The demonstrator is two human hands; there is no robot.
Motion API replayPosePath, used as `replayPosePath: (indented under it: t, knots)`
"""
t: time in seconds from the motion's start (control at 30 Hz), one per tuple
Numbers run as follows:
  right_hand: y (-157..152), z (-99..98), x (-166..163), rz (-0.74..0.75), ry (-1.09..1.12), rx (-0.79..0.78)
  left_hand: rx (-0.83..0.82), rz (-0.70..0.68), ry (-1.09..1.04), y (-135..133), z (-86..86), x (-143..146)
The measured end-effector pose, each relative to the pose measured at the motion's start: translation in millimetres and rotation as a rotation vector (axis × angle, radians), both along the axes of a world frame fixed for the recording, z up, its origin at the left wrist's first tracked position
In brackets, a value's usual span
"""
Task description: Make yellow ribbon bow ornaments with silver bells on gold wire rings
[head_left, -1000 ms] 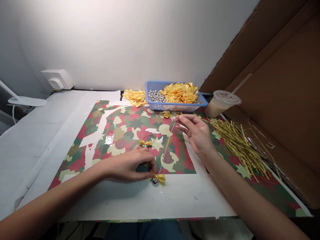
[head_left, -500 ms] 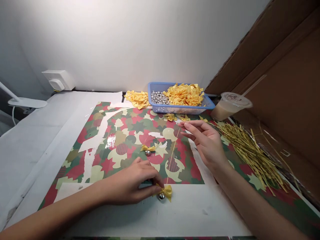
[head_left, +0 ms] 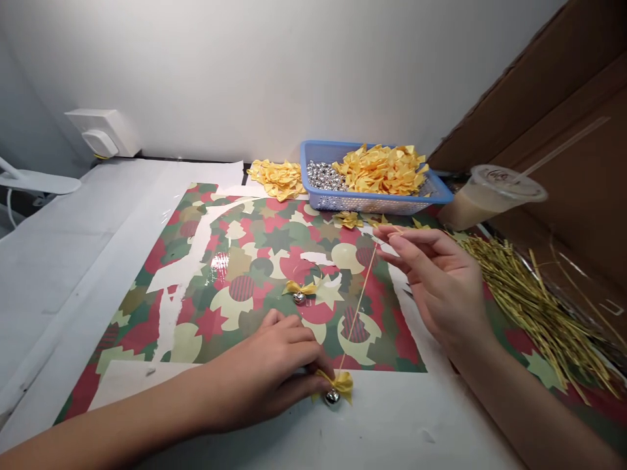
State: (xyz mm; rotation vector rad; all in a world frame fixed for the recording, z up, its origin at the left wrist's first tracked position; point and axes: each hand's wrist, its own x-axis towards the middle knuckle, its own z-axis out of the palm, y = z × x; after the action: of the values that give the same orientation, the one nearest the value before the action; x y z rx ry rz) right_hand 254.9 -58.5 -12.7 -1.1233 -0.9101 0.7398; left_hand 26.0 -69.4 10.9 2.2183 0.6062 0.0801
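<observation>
My left hand (head_left: 274, 365) lies on the table, its fingers pinched on a small yellow ribbon bow with a silver bell (head_left: 337, 388). A thin gold string (head_left: 360, 301) runs taut from that bow up to my right hand (head_left: 435, 277), which pinches its far end between thumb and forefinger. A second yellow bow with a bell (head_left: 300, 290) lies loose on the patterned paper (head_left: 206, 274), just beyond my left hand.
A blue basket (head_left: 372, 199) at the back holds silver bells and yellow bows. More yellow bows (head_left: 277, 177) lie left of it. Gold strings (head_left: 529, 294) are heaped on the right. A lidded drink cup with a straw (head_left: 490, 196) and cardboard (head_left: 563, 85) stand right.
The camera has moved closer and lower. My right hand has drawn the string's end a little up and right, keeping it taut. My left hand still pins the bow.
</observation>
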Motion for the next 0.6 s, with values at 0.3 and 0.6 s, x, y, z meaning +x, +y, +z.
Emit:
replayPosePath:
  t: [0.3,0.6]
  knots:
    - [-6.7,14.9,-1.0,0.004,0.023,0.120,-0.110,0.164,-0.064,1.2,-0.5,-1.8]
    - [-43.6,18.7,-18.1,0.212,-0.112,0.024,-0.273,0.385,-0.043,4.3,-0.3,0.6]
